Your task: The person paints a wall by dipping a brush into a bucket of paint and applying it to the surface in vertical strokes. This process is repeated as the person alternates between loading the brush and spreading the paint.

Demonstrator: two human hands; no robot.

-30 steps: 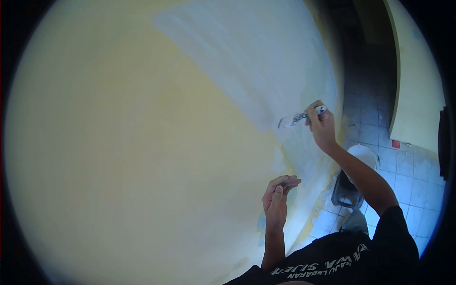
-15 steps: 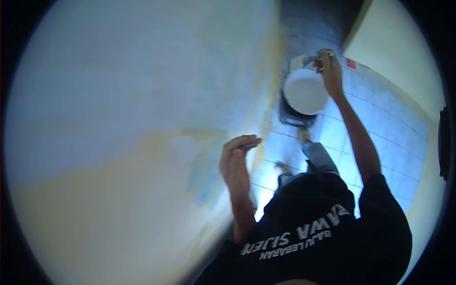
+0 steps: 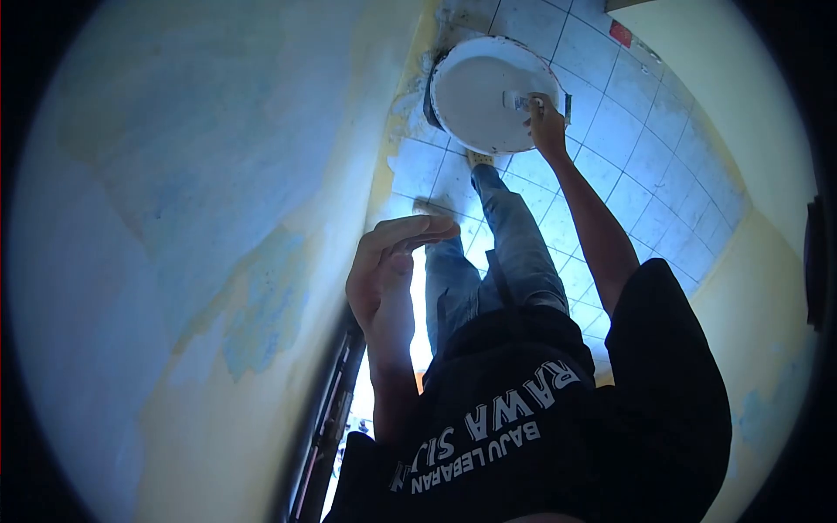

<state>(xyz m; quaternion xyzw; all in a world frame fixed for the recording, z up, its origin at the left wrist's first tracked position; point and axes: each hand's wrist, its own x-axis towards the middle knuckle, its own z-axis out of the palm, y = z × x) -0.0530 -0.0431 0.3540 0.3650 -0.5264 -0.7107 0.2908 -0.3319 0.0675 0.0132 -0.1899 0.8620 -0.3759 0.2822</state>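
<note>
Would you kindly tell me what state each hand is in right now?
Left hand: open, loosely bent, nothing visible in it.
Right hand: closed, holding the brush.

Black T-shirt (image 3: 663, 383): two lines of white capitals printed across the front, upside down in the head view.
Upper line of print (image 3: 516, 442), nearer the collar: "BAJU LEBARAN", in the smaller letters.
Lower line of print (image 3: 508, 413), nearer the waist: "RAWA SIJ…", in larger, heavier letters.
End of the lower line (image 3: 401, 477): runs into a fold of the cloth; the last letter looks like an N, and what stands before it cannot be read.
Red patch (image 3: 620, 34) on the floor tiles (image 3: 680, 209): too small to read.
</note>
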